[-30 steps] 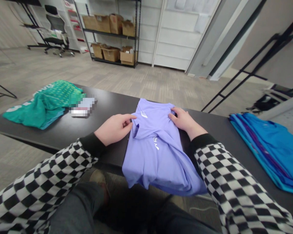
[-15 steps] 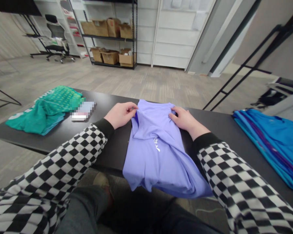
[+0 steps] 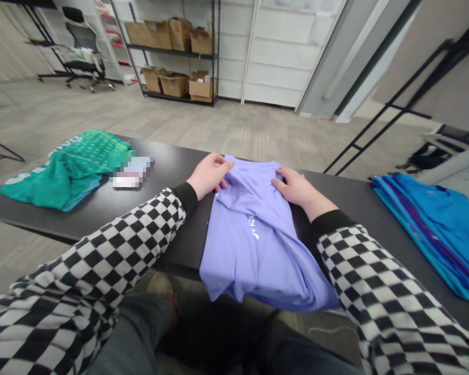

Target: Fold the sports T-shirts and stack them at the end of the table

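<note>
A lavender T-shirt with small white lettering lies across the table, its lower part hanging over the near edge. Its far part is partly folded, with creases running across the front. At the shirt's far left side, my left hand has the cloth pinched between thumb and fingers; some fingertips are hidden by the fabric. My right hand is closed on the far right edge, thumb on top of the cloth.
On the dark table, a crumpled green garment and a blurred flat item lie left. A stack of folded blue and purple clothes sits right. Beyond stand shelves with cardboard boxes and an office chair.
My left hand has moved right and slightly away from me, bringing the left fold of the shirt inward. My right hand has stayed nearly in place.
</note>
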{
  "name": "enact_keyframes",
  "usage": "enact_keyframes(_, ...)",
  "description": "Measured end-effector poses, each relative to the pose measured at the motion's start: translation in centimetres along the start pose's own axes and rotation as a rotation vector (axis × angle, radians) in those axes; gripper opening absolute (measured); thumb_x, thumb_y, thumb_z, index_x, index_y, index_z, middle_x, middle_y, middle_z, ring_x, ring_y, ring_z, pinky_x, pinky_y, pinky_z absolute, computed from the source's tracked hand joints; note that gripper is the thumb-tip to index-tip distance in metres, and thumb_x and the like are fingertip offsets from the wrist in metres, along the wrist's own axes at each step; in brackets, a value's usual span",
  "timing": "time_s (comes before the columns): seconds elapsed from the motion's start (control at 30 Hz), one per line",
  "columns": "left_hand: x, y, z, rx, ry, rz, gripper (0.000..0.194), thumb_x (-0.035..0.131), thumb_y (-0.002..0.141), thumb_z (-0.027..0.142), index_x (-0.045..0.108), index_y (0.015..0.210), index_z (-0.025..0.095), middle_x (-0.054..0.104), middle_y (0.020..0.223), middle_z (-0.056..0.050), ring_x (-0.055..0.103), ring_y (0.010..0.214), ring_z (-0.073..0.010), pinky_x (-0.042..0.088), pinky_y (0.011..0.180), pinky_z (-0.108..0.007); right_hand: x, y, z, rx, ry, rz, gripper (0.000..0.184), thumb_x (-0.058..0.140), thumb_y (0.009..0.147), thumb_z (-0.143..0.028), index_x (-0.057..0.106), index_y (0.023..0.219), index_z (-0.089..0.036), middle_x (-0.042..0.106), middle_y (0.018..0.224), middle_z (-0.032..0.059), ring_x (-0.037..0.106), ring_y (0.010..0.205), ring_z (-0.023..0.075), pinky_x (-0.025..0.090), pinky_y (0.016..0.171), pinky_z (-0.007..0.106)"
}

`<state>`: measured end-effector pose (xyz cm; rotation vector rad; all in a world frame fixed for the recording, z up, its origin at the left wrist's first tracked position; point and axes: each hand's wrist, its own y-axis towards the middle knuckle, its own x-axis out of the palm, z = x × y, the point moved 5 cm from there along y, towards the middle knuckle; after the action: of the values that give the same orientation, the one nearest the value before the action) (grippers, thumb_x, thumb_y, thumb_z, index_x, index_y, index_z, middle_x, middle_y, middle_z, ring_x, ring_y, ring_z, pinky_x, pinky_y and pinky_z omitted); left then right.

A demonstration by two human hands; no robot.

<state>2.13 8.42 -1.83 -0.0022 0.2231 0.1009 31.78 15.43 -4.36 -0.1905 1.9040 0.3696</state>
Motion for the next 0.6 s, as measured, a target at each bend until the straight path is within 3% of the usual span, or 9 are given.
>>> enact_keyframes(0.1,0.0,-0.6,-0.6,0.005,0.160,-0.012,0.050,0.081,0.098,0.042,0.054,0.135,0.023,0.070,0.078,0.005,0.064,0.054,-0.0136,0.047,0.053,-0.026,0.1,0.0,0.1,0.003,0.003,0.009,0.051,0.061,0.108,-0.046,0.071,0.153,-0.025,0.065,0.165,0.0156,0.055,0.157,0.0429,0.029,0.135,0.075)
enact_keyframes(0.2,0.2,-1.2,-0.4,0.166,0.420,-0.046,0.068,0.086,0.091,0.039,0.058,0.150,0.020,0.074,0.084,0.003,0.071,0.071,-0.0188,0.054,0.069,-0.031,0.2,0.1,0.2,0.000,0.004,0.005,0.052,0.060,0.109,-0.046,0.070,0.155,-0.024,0.063,0.167,0.0161,0.054,0.158,0.0433,0.027,0.135,0.077)
enact_keyframes(0.3,0.6,-1.5,-0.1,0.343,0.533,-0.060,0.063,0.077,0.090,0.025,0.066,0.152,0.020,0.076,0.092,0.001,0.074,0.089,-0.0213,0.056,0.086,-0.032,0.3,0.1,0.3,-0.004,0.003,0.002,0.054,0.060,0.109,-0.046,0.069,0.157,-0.022,0.062,0.168,0.0174,0.054,0.158,0.0442,0.026,0.134,0.080)
enact_keyframes(0.43,0.3,-1.4,-0.1,0.317,0.452,-0.038,0.056,0.066,0.089,0.018,0.070,0.145,0.020,0.073,0.086,0.002,0.070,0.081,-0.0195,0.055,0.081,-0.031,0.1,0.0,0.2,-0.004,-0.001,0.003,0.054,0.059,0.109,-0.046,0.069,0.157,-0.022,0.063,0.168,0.0182,0.054,0.158,0.0441,0.026,0.134,0.080)
enact_keyframes(0.5,-0.2,-1.5,-0.1,0.230,0.483,0.001,0.045,0.069,0.091,0.024,0.072,0.136,0.021,0.071,0.083,0.001,0.068,0.078,-0.0211,0.054,0.077,-0.033,0.1,0.0,0.1,-0.001,-0.002,-0.001,0.054,0.059,0.109,-0.046,0.069,0.157,-0.023,0.063,0.168,0.0178,0.054,0.158,0.0437,0.026,0.134,0.080)
enact_keyframes(0.6,-0.7,-2.1,0.3,0.154,0.667,0.083,0.028,0.075,0.096,0.049,0.076,0.107,0.023,0.074,0.086,-0.005,0.070,0.091,-0.0284,0.054,0.086,-0.039,0.0,-0.1,0.0,0.007,-0.003,-0.005,0.054,0.059,0.109,-0.046,0.069,0.157,-0.023,0.063,0.168,0.0170,0.054,0.158,0.0436,0.026,0.135,0.079)
